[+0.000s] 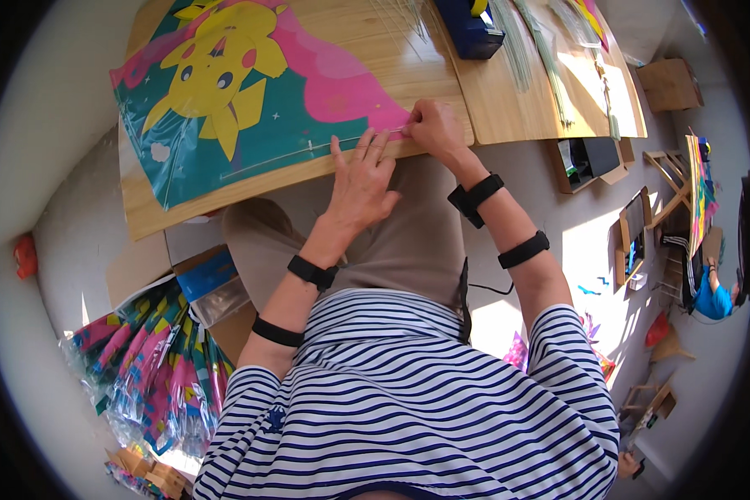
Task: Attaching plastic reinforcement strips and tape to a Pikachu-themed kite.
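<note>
A printed kite sheet [296, 129], teal and pink with a large yellow cartoon figure, lies on the wooden table in front of me. Along its near edge runs a thin pale rod [267, 164]. My right hand [436, 129] pinches at the sheet's pink right corner, where the rod ends; the fingertips partly hide what they grip. Just left of it, my left hand [362, 183] rests with fingers spread, their tips on the rod and the sheet's edge. Nothing is held in that hand.
A dark blue tape dispenser [471, 29] and bundles of thin rods [546, 67] sit on the table's right part. Colourful plastic-wrapped sheets [154, 358] are piled at lower left beside a cardboard box [229, 308]. Another person [712, 296] is at far right.
</note>
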A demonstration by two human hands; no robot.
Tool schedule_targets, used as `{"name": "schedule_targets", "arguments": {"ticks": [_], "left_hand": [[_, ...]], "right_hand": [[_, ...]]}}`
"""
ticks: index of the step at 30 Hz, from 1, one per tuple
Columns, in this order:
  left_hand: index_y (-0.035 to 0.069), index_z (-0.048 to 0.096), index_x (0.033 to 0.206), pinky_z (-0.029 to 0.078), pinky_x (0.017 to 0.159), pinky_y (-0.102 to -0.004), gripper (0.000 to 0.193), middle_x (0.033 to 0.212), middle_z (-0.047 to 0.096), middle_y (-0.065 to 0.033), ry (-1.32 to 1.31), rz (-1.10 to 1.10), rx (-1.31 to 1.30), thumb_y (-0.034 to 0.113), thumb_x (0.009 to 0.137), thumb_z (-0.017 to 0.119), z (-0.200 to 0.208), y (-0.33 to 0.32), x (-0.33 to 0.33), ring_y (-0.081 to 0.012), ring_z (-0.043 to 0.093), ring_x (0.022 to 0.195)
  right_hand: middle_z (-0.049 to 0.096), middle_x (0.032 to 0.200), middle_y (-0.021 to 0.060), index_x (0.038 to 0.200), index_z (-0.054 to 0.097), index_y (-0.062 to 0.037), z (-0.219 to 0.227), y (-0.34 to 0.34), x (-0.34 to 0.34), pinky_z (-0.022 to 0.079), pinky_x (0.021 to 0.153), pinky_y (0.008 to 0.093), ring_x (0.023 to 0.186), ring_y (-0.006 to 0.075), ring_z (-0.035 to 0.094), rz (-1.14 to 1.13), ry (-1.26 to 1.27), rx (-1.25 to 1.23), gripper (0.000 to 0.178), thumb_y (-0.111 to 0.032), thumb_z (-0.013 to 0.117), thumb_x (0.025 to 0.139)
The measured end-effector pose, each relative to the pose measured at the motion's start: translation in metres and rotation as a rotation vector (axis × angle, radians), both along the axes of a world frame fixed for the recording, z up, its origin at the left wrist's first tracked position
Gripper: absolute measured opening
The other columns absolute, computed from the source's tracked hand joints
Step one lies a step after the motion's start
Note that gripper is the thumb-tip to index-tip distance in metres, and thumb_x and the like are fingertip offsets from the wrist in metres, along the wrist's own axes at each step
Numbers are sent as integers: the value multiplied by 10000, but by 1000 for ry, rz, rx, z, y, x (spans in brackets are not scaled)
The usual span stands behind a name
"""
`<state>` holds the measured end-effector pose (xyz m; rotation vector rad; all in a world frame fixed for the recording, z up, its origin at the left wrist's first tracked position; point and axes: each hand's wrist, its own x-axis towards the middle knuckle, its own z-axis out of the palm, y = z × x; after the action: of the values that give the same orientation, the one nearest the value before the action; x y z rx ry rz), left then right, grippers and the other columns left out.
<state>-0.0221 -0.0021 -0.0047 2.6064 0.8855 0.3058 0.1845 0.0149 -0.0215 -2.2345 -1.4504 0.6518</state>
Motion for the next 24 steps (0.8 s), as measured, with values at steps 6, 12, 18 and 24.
{"name": "schedule_targets", "arguments": {"ticks": [6,12,18,24], "left_hand": [[20,630,1096,181,1113,-742,503,1541,401,-129,19,16,-5,255,693,817,1,0,-1,-309,304,1470],[40,633,1092,177,1117,-744,485,1551,396,-107,-22,30,-41,258,698,813,1,3,-9,-302,314,1468],[80,590,1218,161,1135,-724,587,1554,396,-97,-42,227,28,307,723,808,-2,20,-61,-306,309,1472],[90,536,1365,113,1151,-712,738,1565,391,-89,53,647,113,392,748,806,-8,44,-197,-285,290,1488]], "right_hand": [[709,866,155,816,711,-96,-2,2,5,536,776,449,904,353,680,26,14,-25,245,-282,816,697],[698,882,158,828,675,-70,7,-17,28,526,769,448,897,364,669,-71,-162,-10,251,-284,768,738],[657,983,189,949,665,-23,10,-40,37,508,786,444,910,375,641,-48,-199,150,293,-220,761,754],[613,960,165,946,659,-13,20,-38,3,499,808,433,922,366,621,34,-228,163,290,-166,790,739]]}}
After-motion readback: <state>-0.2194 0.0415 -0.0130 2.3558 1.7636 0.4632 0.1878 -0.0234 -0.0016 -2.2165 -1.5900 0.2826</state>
